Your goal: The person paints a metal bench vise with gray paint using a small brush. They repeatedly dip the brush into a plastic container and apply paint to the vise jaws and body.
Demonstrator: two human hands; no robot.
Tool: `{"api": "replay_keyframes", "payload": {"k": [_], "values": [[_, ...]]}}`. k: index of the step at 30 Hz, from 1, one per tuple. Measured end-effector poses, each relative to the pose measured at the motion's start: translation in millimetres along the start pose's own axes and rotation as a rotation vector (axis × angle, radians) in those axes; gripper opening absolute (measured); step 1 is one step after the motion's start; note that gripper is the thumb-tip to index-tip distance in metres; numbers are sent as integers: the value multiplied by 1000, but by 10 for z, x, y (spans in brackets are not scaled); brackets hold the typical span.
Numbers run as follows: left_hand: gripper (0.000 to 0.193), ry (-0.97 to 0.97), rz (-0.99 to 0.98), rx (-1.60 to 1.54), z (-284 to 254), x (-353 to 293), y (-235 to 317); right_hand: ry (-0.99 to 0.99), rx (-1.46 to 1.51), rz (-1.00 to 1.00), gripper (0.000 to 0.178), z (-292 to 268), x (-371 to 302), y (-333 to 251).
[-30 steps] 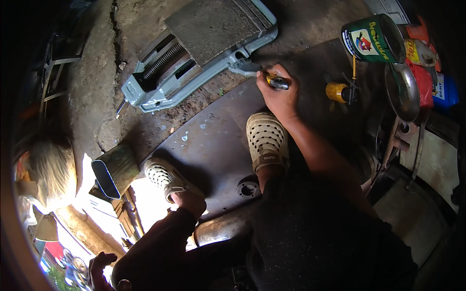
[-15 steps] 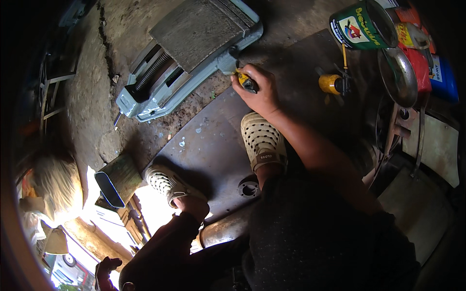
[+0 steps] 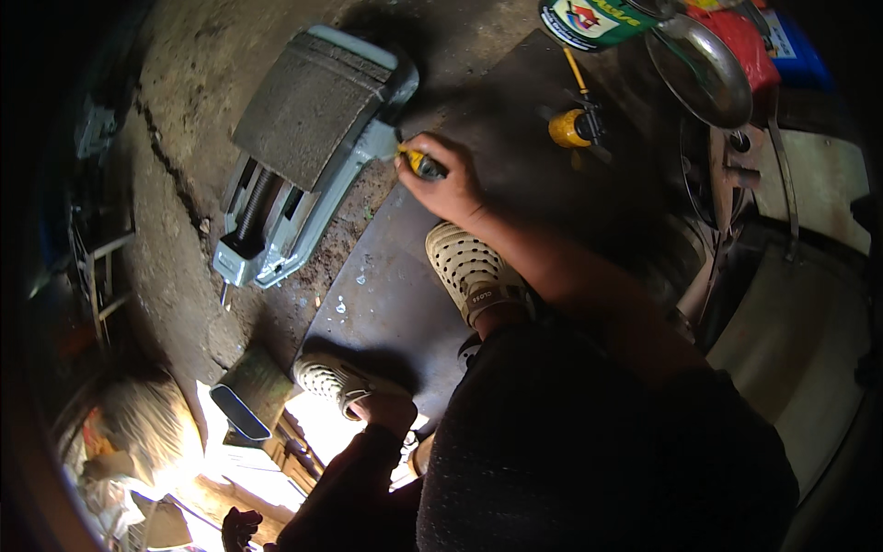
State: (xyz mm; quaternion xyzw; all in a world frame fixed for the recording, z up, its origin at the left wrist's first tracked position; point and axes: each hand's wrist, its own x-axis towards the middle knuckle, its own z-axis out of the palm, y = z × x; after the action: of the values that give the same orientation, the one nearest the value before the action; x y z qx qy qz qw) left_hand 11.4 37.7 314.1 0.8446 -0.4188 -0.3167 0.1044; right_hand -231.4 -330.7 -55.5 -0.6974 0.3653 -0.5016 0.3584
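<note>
Fingers [image 3: 432, 175] of right hand [image 3: 448, 184] clenched on yellow-handled tool [image 3: 418, 163], tip at grey machine vise [image 3: 308, 152].
Vise lies on cracked dirt floor [image 3: 184, 184] beside metal plate [image 3: 395, 294]; left hand [image 3: 241, 527] low left, grip unclear.

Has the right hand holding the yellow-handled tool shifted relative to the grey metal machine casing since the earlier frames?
No: right hand stays at the grey metal machine casing's near corner; only the camera moved.
</note>
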Motion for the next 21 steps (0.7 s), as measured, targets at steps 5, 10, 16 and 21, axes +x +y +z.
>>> {"api": "replay_keyframes", "payload": {"k": [5,10,16,21], "values": [[53,21,-58,-61,47,-34,89,-260,149,57,13,136,-303,-152],[50,41,-88,-46,96,-38,251,-88,222,153,10,206,-251,-77],[50,43,-128,-45,106,18,274,207,163,303,18,38,23,132],[52,41,-120,-17,97,34,264,61,98,174,21,81,-150,12]]}}
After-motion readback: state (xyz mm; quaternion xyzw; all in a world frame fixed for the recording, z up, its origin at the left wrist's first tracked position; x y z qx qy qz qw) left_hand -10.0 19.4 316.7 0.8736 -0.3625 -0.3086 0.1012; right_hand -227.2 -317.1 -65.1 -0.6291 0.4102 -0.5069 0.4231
